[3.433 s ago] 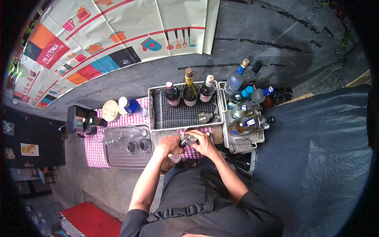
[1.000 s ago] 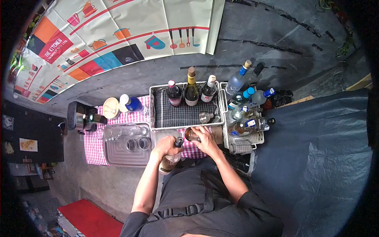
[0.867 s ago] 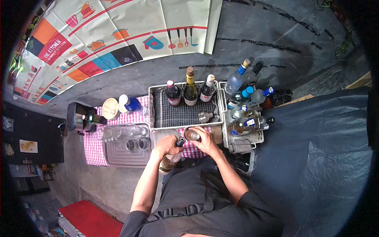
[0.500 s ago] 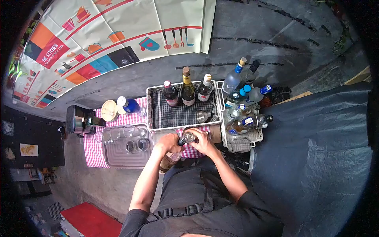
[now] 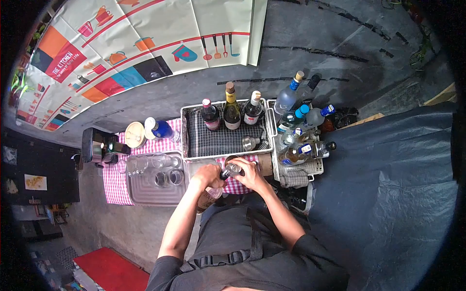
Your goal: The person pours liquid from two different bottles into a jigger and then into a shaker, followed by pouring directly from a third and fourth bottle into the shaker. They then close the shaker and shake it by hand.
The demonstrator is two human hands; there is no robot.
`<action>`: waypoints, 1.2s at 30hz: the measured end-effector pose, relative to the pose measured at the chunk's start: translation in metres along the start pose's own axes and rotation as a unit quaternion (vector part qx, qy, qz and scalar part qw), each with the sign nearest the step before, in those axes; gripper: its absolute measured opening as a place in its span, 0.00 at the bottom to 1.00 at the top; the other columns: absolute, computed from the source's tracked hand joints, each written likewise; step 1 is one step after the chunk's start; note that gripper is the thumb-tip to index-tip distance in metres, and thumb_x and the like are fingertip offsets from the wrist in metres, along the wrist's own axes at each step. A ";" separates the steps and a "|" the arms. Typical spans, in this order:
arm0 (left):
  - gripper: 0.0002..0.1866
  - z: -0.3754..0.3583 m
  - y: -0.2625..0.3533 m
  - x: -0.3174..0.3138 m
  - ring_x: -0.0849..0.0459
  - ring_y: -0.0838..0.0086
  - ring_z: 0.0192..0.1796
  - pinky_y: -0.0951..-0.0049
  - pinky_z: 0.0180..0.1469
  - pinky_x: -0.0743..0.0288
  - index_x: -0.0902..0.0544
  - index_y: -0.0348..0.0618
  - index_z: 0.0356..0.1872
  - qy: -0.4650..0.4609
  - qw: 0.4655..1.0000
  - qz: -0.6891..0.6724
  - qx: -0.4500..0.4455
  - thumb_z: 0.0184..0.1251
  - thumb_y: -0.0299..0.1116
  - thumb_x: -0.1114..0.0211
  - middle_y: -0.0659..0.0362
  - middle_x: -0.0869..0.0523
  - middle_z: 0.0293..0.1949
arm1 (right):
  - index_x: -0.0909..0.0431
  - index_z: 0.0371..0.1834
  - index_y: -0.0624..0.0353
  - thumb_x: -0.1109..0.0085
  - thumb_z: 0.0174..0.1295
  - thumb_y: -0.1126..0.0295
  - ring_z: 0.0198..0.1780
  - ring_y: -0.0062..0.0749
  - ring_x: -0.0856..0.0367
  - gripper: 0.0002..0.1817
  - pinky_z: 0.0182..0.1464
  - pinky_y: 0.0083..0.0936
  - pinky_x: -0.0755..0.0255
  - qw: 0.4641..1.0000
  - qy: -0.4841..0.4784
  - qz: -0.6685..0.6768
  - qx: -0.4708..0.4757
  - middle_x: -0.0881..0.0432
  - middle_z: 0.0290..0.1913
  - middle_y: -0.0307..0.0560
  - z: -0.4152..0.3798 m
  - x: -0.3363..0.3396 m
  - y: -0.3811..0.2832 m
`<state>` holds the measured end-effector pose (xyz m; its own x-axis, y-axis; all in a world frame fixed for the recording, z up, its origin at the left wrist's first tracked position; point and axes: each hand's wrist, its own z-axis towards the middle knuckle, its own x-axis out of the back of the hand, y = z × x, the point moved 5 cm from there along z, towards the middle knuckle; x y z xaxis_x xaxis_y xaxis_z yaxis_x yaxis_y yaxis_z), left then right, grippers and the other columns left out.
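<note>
My left hand [image 5: 209, 176] is closed around the neck of a bottle [image 5: 209, 195], whose pale labelled body hangs below the fist. The bottle's dark mouth points right, at a small clear glass [image 5: 234, 169]. Around that glass, the fingers of my right hand [image 5: 250, 175] are wrapped. Mouth and glass meet or nearly touch over the pink checked cloth [image 5: 238, 187]. Whether liquid is flowing cannot be made out. Just beyond my hands is a white basket [image 5: 223, 157] lined with dark checked cloth, holding three bottles and a metal shaker part [image 5: 250, 143].
On the left, a clear tray [image 5: 150, 198] holds several glasses. Behind it stand a blue bottle [image 5: 162, 129], a wooden bowl [image 5: 134, 135] and a black container [image 5: 92, 145]. A second white basket [image 5: 314, 169] at the right is crowded with several bottles.
The view has shifted very slightly. Both hands keep their grips, with the bottle mouth and the glass in nearly the same place.
</note>
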<state>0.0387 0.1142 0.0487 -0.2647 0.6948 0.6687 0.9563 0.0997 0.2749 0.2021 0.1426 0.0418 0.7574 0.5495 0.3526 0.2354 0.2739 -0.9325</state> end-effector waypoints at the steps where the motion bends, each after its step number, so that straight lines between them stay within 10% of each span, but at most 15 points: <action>1: 0.21 -0.001 0.001 0.000 0.10 0.54 0.50 0.58 0.53 0.16 0.10 0.39 0.41 -0.002 1.000 0.005 0.002 0.48 0.44 0.26 0.41 0.10 0.42 | 0.20 0.58 0.64 0.37 0.45 0.83 0.60 0.47 0.16 0.30 0.64 0.35 0.23 1.000 0.002 -0.006 0.009 0.16 0.58 0.54 0.000 0.001 -0.001; 36: 0.23 0.003 0.002 -0.002 0.11 0.54 0.53 0.59 0.55 0.17 0.11 0.38 0.43 -0.024 0.999 0.015 0.017 0.49 0.44 0.24 0.42 0.10 0.44 | 0.19 0.58 0.63 0.36 0.46 0.82 0.60 0.47 0.16 0.29 0.64 0.35 0.23 1.000 -0.005 -0.004 -0.007 0.16 0.58 0.54 -0.002 -0.001 0.002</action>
<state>0.0411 0.1147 0.0457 -0.2308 0.7313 0.6418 0.9674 0.1020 0.2317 0.2026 0.1409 0.0393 0.7494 0.5556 0.3601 0.2492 0.2673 -0.9309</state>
